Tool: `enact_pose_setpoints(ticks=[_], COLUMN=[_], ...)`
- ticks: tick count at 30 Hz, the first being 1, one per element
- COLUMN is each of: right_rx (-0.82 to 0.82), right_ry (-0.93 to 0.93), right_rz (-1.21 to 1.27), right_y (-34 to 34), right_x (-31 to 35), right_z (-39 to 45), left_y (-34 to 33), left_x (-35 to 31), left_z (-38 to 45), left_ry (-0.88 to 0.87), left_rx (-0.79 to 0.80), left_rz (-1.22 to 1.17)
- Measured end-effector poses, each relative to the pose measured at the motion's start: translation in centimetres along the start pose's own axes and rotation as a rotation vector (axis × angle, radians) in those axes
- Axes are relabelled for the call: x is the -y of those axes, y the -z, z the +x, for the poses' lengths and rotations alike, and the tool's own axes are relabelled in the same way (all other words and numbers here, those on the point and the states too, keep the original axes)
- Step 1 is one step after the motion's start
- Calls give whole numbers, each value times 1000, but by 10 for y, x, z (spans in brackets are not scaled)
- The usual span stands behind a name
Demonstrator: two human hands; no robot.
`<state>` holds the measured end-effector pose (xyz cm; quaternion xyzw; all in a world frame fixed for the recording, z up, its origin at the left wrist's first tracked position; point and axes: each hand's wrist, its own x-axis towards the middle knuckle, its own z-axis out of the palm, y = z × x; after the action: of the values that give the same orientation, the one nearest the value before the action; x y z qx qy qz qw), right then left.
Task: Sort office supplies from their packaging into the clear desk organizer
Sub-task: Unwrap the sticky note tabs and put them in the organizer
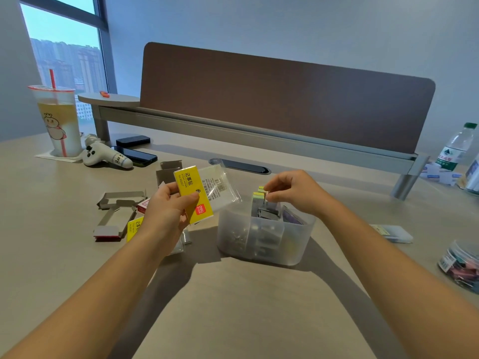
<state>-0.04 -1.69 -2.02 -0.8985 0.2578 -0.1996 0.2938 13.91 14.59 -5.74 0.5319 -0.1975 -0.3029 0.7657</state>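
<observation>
Right grip (290,193) pinches sticky notes (260,195) above organizer (264,239) (left hand (166,216) grips wrapper (202,195)).

Left hand (166,216) holds yellow sticky-note packet (193,194) above table (246,307); right hand (293,191) pinches sticky notes (260,194) over clear organizer (264,237); flattened cartons (116,211) left.

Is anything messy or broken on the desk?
Nothing looks broken or spilled. The only mess is torn-open cardboard boxes lying flattened left of the clear organizer, just leftover packaging. The left hand holds an emptied yellow sticky-note wrapper, and the right hand pinches sticky notes over the organizer.
</observation>
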Motion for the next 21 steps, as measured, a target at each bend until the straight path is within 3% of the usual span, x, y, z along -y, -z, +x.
enact_pose_setpoints(ticks=[8, 12, 18, 21], right_rx=[-146, -239, -126, 62], right_ry=[84, 213, 297, 237], right_rz=[-46, -52, -104, -222], right_y=[-8, -27, -72, -86], right_x=[7, 18, 24, 17], right_z=[-42, -81, -115, -118], left_y=[2, 22, 55, 57], left_x=[-4, -6, 7, 13], left_z=[-6, -10, -2, 1], left_ry=[-85, -173, -227, -262], left_rx=[-70, -132, -289, -299], left_rz=[86, 333, 804, 1031])
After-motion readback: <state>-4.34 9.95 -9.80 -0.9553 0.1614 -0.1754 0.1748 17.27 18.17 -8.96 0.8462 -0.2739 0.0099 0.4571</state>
